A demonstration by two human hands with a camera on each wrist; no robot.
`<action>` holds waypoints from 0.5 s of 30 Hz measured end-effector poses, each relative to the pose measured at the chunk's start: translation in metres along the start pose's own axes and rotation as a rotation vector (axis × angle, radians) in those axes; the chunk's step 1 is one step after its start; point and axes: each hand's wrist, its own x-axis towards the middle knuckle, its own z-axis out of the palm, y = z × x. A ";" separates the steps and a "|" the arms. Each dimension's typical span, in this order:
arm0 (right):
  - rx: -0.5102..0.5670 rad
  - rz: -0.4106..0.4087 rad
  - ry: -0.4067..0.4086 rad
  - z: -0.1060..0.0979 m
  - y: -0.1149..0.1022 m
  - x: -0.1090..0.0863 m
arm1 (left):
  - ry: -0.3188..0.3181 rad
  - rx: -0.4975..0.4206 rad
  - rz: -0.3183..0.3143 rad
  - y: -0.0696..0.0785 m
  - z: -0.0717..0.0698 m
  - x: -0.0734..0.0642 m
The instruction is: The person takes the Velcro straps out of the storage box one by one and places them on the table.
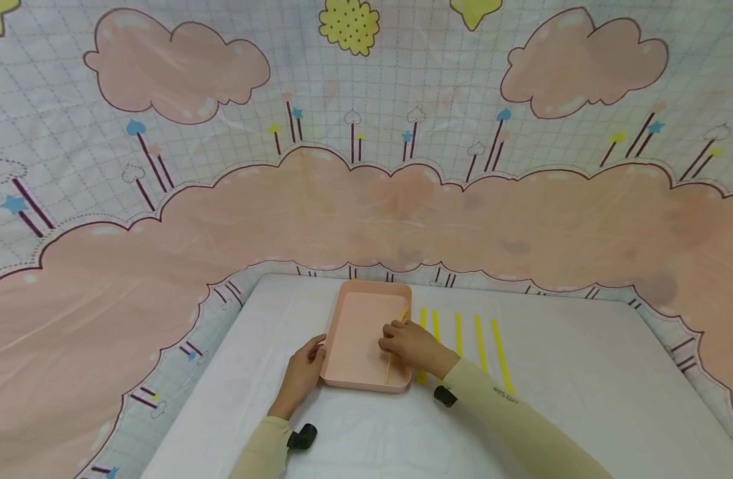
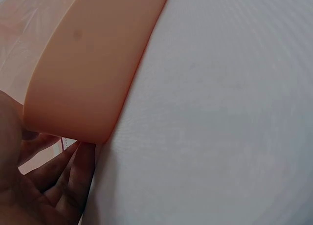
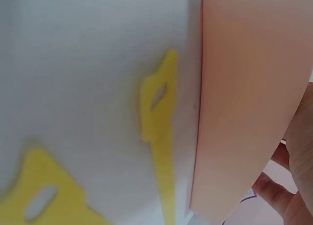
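A shallow pink tray lies lengthwise on the white table. My left hand grips its near left side; in the left wrist view the thumb is by the rim and the fingers reach to the wall's bottom edge. Over the tray's right part, my right hand pinches a thin yellow cable tie, which runs along the tray; the fingertips are partly hidden. Several yellow cable ties lie side by side to the right. In the right wrist view, one flat tie with a slotted head lies beside the tray wall.
The white table stretches to both sides. Behind it hangs a patterned cloth with pink clouds. A black wrist device sits at the left sleeve, and another at the right.
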 end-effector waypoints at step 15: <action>0.081 -0.006 0.246 -0.009 -0.005 -0.003 | -0.017 -0.003 -0.005 0.005 -0.002 -0.002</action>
